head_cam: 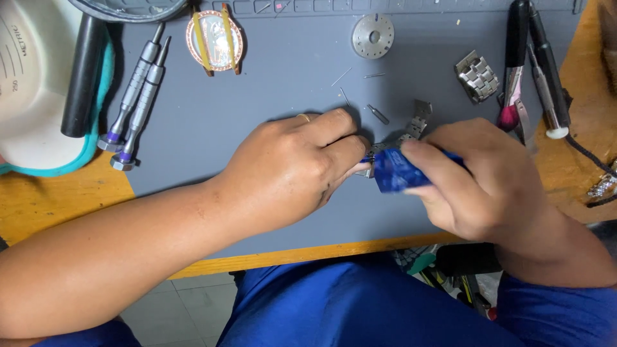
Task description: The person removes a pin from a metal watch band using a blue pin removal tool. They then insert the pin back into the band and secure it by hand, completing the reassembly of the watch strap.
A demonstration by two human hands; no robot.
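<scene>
The silver metal link watch bracelet (411, 128) lies on the grey rubber work mat (257, 109), its near end between my hands. My right hand (482, 186) pinches the blue plastic block tool (395, 170) against it; my left hand (289, 173), fingers curled together, steadies it. I should keep the tool square and press gently.

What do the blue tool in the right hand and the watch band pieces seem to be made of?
The blue tool looks like glossy plastic: saturated colour with soft highlights. The watch band segment seems brushed and polished metal, probably steel: grey links with bright reflections. The band piece beside the right hand looks the same.
</scene>
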